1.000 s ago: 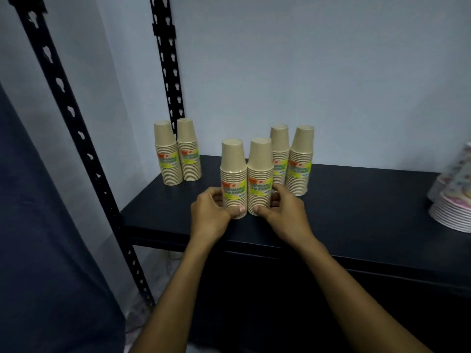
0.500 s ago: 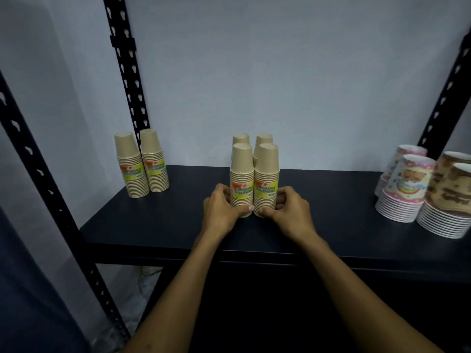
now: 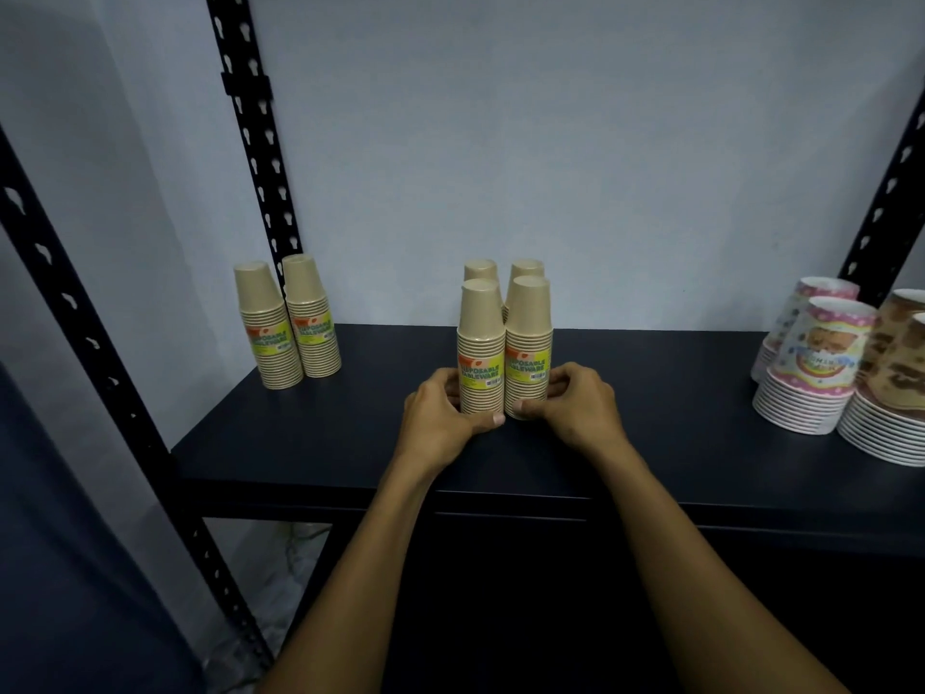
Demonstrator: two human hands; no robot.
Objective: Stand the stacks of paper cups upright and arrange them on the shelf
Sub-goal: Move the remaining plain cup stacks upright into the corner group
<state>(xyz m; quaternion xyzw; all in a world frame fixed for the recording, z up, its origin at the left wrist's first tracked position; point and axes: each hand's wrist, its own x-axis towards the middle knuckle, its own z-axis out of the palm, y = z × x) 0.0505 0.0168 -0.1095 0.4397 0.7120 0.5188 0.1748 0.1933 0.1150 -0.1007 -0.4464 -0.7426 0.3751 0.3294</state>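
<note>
Both hands [image 3: 440, 418] as before (seemingly) round front cup stacks [image 3: 504, 363].

Two cup stacks [image 3: 505, 353] are standing upright side by side near the middle of the shelf [image 3: 310, 443], with two more stacks [image 3: 503, 274] sitting directly behind them. Another pair of stacks [image 3: 288, 323] is standing at the shelf's back left corner, and printed cup stacks [image 3: 821, 373] are sitting along its right edge.

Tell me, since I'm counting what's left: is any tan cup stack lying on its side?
No: all six tan cup stacks stand upright on the shelf.
</note>
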